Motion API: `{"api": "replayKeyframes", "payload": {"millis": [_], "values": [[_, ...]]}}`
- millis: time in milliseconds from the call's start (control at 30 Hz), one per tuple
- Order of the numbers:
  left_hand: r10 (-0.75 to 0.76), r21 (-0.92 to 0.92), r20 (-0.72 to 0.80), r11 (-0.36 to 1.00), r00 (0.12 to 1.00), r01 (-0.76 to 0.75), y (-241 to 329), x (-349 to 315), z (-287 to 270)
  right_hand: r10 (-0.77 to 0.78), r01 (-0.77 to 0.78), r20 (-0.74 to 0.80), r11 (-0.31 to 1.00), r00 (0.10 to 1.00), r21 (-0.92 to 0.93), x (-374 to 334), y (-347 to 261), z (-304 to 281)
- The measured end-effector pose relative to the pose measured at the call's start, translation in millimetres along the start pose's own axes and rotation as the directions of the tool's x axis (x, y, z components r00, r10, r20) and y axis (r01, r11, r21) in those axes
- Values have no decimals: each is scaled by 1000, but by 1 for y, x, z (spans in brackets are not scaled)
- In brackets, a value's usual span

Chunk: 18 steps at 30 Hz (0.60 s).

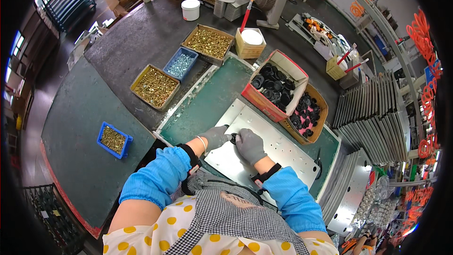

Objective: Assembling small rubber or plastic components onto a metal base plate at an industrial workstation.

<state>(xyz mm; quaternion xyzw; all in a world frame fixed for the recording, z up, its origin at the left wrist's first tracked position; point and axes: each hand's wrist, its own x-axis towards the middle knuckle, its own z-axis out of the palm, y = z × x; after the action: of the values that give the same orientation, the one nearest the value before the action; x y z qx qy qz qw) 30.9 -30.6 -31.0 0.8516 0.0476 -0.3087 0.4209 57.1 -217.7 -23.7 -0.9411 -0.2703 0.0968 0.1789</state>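
Note:
A flat silver sheet-metal plate (283, 153) with several small holes lies at a slant in front of me. At its upper left part a round black rubber grommet (233, 138) shows between my two grey-gloved hands. My left hand (215, 138) is closed, its fingertips pinching the grommet's left side. My right hand (250, 146) is also closed, with bent fingers and thumb pressed against the grommet's right side. The fingers partly cover the grommet, so how it sits in the plate cannot be made out. Blue sleeves cover both forearms.
Beyond the plate stand a red-edged box (267, 101) of black round parts and a carton (319, 122) of smaller ones. Trays of brass fittings (156, 86), a blue bin (188, 53) and a small blue bin (125, 147) stand leftward. Stacked metal panels (373, 108) rise at right.

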Motion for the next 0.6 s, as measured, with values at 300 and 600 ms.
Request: {"api": "replayKeyframes", "payload": {"millis": [300,600], "values": [[17,22,-50,1000,999,-16,-12,12,10,-5,2,172,1000,985,18,17,-1,-13],[-18,-42,7,999,1000,19,-7,8,0,-88,45,367,991,926,125,32,4,-34]]}}
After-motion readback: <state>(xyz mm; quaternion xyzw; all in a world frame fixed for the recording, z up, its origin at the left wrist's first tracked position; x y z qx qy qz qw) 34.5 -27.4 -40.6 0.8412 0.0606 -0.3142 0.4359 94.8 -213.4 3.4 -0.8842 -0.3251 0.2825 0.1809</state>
